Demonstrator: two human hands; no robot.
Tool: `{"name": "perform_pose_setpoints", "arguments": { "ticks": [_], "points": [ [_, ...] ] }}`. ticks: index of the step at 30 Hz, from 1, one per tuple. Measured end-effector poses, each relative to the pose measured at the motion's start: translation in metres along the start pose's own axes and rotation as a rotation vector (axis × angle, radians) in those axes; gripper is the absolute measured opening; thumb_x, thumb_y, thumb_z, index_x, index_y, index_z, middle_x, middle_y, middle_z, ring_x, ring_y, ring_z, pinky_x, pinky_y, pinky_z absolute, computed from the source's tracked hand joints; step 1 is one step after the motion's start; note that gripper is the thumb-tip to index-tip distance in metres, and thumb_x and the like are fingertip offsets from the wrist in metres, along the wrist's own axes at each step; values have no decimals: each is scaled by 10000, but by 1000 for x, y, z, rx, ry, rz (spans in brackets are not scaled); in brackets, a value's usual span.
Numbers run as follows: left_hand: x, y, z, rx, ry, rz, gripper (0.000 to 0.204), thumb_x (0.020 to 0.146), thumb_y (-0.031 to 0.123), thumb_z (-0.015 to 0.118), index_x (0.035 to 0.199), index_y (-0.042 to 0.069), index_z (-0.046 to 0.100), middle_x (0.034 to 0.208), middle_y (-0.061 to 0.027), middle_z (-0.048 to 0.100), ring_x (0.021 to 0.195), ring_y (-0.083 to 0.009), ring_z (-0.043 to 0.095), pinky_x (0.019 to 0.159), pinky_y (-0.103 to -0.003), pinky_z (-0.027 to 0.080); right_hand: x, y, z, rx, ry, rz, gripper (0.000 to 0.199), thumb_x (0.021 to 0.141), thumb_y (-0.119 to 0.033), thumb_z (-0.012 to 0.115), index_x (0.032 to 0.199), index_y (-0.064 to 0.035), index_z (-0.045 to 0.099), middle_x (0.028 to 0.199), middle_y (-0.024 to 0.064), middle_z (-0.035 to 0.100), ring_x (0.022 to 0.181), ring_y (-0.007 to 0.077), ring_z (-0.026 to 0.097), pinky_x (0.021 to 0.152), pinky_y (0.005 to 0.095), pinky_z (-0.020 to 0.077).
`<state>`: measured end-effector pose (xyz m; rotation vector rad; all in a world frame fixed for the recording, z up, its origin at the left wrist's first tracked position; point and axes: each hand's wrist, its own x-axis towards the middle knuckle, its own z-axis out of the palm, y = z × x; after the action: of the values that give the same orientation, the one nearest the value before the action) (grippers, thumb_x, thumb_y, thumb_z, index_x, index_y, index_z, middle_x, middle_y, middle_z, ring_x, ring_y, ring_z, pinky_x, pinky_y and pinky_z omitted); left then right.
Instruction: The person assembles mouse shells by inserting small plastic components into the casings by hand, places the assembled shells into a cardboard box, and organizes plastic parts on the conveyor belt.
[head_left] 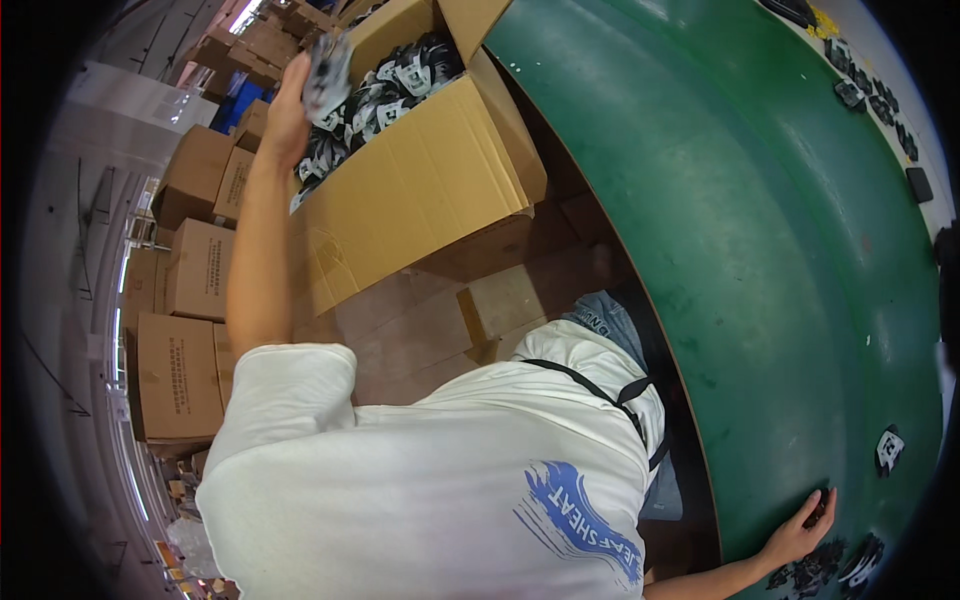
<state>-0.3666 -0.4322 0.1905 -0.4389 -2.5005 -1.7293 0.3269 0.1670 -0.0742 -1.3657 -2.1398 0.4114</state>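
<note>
Head view, looking down over the person's own shoulder and white T-shirt [440, 470].

Left hand [290, 110] was raised at the near rim of a large open cardboard box [420, 190]. Its grip was closed around a small black-and-white packet [327, 72], lifted just clear of the heap. The box was full of loose packets of the same kind [385, 90] and was tipped toward the person, which seemed to keep its contents within arm's reach.

Right hand [800, 535] lay flat on the green bench [760, 230], fingers spread and grip open, holding nothing. It touched the edge of a small pile of dark packets [820, 565] and looked to be bracing the body during the lean toward the box. One single packet [889, 448] lay apart, beyond that hand.

More dark items sat in a row along the far edge of the bench [870, 90]. Closed cartons [185, 290] were stacked on the floor to the left.
</note>
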Motion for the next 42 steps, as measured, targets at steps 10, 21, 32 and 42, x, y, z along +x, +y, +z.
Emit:
{"name": "perform_pose_setpoints", "arguments": {
  "ticks": [10,21,32,42],
  "points": [
    [13,-37,12,181,373,122,379,1074,335,653,1340,67,679,1321,-42,690,1237,-144,604,1078,-303,430,3,-7,-10,-48,-1,29,276,1080,-121,662,1320,3,722,1215,128,725,1015,228,692,901,335,552],
    [-178,108,490,-55,-843,1018,255,1001,78,651,1244,13,691,1232,-118,714,1212,-245,646,1084,-396,485,1,-39,9,-206,319,-162,132,989,-218,769,1042,-97,774,850,70,725,735,291,678,717,398,545],
    [-397,149,845,-34,-995,1086,696,945,428,738,1515,80,541,1443,-250,569,1393,-458,479,1149,-548,411,-2,-35,-9,32,166,-54,236,859,-129,866,1064,-59,771,896,72,733,773,250,684,733,378,548],
    [-353,122,694,-675,-1369,109,613,1085,408,603,1557,46,456,1378,-126,614,1233,-232,605,1051,-395,505,-32,-95,-6,419,125,-148,261,811,-23,881,1051,-62,787,928,86,778,802,242,720,741,353,568]
  ]
}}
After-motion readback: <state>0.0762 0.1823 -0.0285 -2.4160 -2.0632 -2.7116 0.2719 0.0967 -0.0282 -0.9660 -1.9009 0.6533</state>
